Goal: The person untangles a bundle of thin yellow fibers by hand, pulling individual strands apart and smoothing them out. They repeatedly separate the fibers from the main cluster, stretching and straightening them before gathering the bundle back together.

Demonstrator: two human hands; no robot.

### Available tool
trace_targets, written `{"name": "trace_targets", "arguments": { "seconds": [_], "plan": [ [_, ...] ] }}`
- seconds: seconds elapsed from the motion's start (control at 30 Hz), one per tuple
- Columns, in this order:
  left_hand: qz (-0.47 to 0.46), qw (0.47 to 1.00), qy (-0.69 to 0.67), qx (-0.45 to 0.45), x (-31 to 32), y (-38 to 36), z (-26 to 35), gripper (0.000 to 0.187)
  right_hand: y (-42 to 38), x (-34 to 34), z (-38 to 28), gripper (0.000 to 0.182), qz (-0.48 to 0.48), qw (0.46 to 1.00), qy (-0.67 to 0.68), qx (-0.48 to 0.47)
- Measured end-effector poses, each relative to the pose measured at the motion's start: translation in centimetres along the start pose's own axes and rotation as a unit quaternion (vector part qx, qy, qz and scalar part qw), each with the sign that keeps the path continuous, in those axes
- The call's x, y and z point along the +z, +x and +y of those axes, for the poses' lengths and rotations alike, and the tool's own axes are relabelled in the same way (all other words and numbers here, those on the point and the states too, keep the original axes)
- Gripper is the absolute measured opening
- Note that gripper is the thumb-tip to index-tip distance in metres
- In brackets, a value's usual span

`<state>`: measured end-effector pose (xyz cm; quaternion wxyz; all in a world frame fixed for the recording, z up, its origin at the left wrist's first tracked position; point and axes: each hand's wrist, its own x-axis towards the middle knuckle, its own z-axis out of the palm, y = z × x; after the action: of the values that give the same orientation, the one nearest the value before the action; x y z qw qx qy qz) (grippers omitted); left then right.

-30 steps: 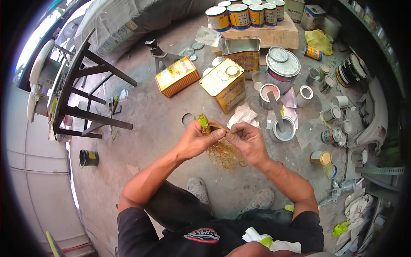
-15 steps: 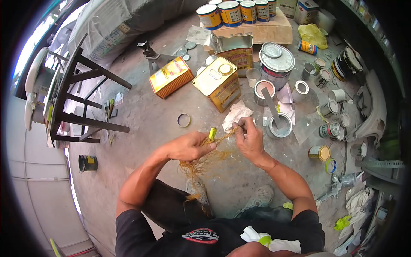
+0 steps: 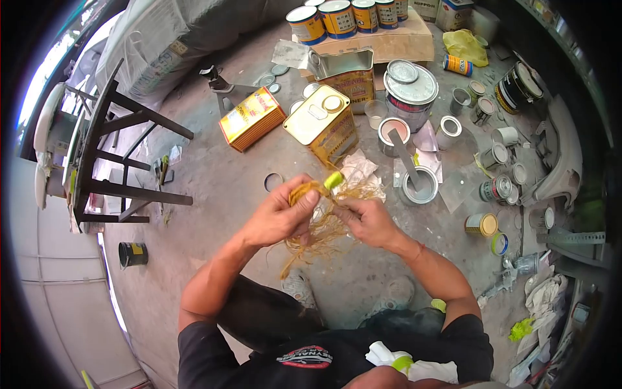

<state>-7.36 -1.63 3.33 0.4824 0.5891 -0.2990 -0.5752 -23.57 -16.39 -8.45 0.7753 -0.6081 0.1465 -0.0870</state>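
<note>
A tangled bundle of yellow-brown stringy fibres (image 3: 322, 228) is between my two hands, its loose ends hanging over the floor. My left hand (image 3: 280, 212) is closed around the looped part, thumb on top. A small bright yellow-green piece (image 3: 333, 180) sticks up from the bundle beside the left thumb; how it is attached is hidden. My right hand (image 3: 368, 222) pinches strands at the bundle's right side. Just beyond the hands lies a crumpled whitish cloth (image 3: 358, 170), partly behind the fibres. A tall gold thinner tin (image 3: 324, 126) stands behind it.
An open grey paint can (image 3: 422, 188) and a pink one (image 3: 392, 133) are ahead right, a stirring stick (image 3: 405, 157) across them. Several small cans stand further right. A thinner tin (image 3: 253, 118) lies ahead left. A dark metal stand (image 3: 139, 188) is at left.
My hands have risen slightly, and the left has turned, with the fibres now looped in it. The right hand has moved down from the strand it pulled taut, closer to the bundle.
</note>
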Motion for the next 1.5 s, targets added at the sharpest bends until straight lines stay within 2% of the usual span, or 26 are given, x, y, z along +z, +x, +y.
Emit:
{"name": "trace_targets", "arguments": {
  "seconds": [0.07, 0.1, 0.2, 0.23, 0.27, 0.3, 0.33, 0.43, 0.53, 0.6, 0.67, 0.7, 0.77, 0.8, 0.87, 0.9, 1.03, 1.07, 1.13, 1.17, 1.23, 1.27, 1.33, 1.37, 1.43, 1.5],
  "plan": [
    [-0.038, 0.989, 0.119, -0.081, -0.2, -0.4, -0.1, 0.031, 1.2, -1.8, 1.7, 0.032, 0.185, 0.910, -0.360, -0.096],
    [-0.051, 0.969, 0.208, -0.124, -0.4, -0.4, -0.8, 0.032, 1.4, -2.0, 1.4, 0.032, 0.185, 0.911, -0.358, -0.094],
    [-0.097, 0.940, 0.258, -0.202, -1.5, -0.4, -1.3, 0.034, 1.6, -2.8, -0.2, 0.038, 0.265, 0.922, -0.282, 0.006],
    [-0.091, 0.963, 0.204, -0.151, -2.3, -0.1, -2.3, 0.035, 1.7, -3.3, -0.5, 0.039, 0.219, 0.974, -0.039, 0.048],
    [-0.084, 0.980, 0.152, -0.098, -3.3, 0.1, -3.0, 0.037, 1.8, -3.4, -0.9, 0.042, 0.157, 0.962, 0.207, 0.083],
    [-0.073, 0.988, 0.131, -0.041, -4.3, 0.3, -3.3, 0.034, 1.7, -1.8, -3.3, 0.055, 0.198, 0.937, 0.273, 0.094],
    [-0.068, 0.988, 0.133, -0.037, -5.2, 1.1, -3.8, 0.034, 1.4, -1.9, -3.1, 0.055, 0.192, 0.939, 0.271, 0.090],
    [0.058, 0.979, -0.182, 0.074, -5.0, 1.9, -4.2, 0.030, -0.2, -1.3, -1.9, 0.063, -0.070, 0.928, 0.365, -0.024],
    [0.071, 0.975, -0.196, 0.080, -4.0, 2.0, -1.9, 0.028, 0.2, -0.9, -0.7, 0.065, -0.063, 0.926, 0.371, 0.029],
    [0.111, 0.993, 0.015, -0.049, -1.6, 1.4, -0.1, 0.025, 0.2, -0.1, -0.6, 0.063, -0.015, 0.960, 0.278, 0.020],
    [0.042, 0.982, 0.170, -0.074, 0.2, 0.7, 0.4, 0.029, 0.1, -0.2, 0.3, 0.065, 0.124, 0.976, -0.122, -0.130],
    [0.037, 0.982, 0.167, -0.075, -0.2, 0.5, 0.0, 0.029, 0.3, -1.7, 0.2, 0.065, 0.127, 0.976, -0.124, -0.126],
    [-0.019, 0.995, 0.081, -0.062, -1.7, 0.1, -1.2, 0.032, 1.0, -5.5, -0.3, 0.063, 0.075, 0.972, 0.198, 0.106],
    [-0.025, 0.995, 0.081, -0.061, -1.8, 0.6, -2.0, 0.032, 0.7, -5.2, -1.1, 0.063, 0.080, 0.972, 0.197, 0.105],
    [-0.127, 0.952, 0.262, -0.091, -1.7, 1.4, -3.2, 0.037, 0.7, -3.2, -3.2, 0.053, 0.080, 0.981, -0.172, 0.048],
    [-0.143, 0.966, 0.183, -0.114, -0.6, 1.5, -3.4, 0.043, 1.2, -2.6, -3.4, 0.043, 0.059, 0.957, -0.283, -0.012],
    [-0.199, 0.964, 0.167, -0.053, 2.6, 1.7, -3.3, 0.039, 3.3, -1.1, -3.0, 0.036, 0.078, 0.939, -0.330, -0.060],
    [-0.206, 0.962, 0.170, -0.054, 2.7, 1.6, -3.4, 0.039, 3.6, -1.3, -3.5, 0.040, 0.037, 0.963, -0.257, -0.074],
    [-0.070, 0.994, 0.062, -0.058, 2.5, 1.3, -2.8, 0.028, 3.5, -1.8, -3.6, 0.049, -0.005, 0.979, -0.180, -0.094],
    [-0.005, 0.996, 0.083, -0.013, 2.1, 1.2, -1.9, 0.027, 3.0, -2.2, -2.7, 0.057, -0.079, 0.993, 0.039, -0.074],
    [0.026, 0.999, -0.029, 0.031, -0.7, 1.5, -2.7, 0.027, 2.8, -3.9, 1.8, 0.071, -0.248, 0.875, 0.416, -0.017],
    [0.056, 0.984, -0.152, 0.075, -1.7, 1.5, -3.0, 0.028, 2.3, -3.0, 2.4, 0.071, -0.253, 0.873, 0.417, -0.022],
    [0.057, 0.979, -0.186, 0.065, -1.7, 1.2, -2.9, 0.026, 1.3, -1.6, 2.9, 0.066, -0.076, 0.932, 0.353, 0.029],
    [0.028, 0.973, -0.222, 0.054, -1.6, 1.4, -3.2, 0.026, 1.4, -1.0, 2.7, 0.056, -0.070, 0.981, 0.181, -0.022],
    [-0.017, 0.955, -0.296, 0.031, -1.8, 1.9, -4.0, 0.026, 1.5, 0.1, 0.4, 0.052, -0.063, 0.992, 0.037, -0.101],
    [0.008, 0.957, -0.289, 0.015, -1.2, 2.0, -3.9, 0.029, 1.2, 0.9, -2.3, 0.040, -0.089, 0.959, -0.186, -0.195]
  ]
}}
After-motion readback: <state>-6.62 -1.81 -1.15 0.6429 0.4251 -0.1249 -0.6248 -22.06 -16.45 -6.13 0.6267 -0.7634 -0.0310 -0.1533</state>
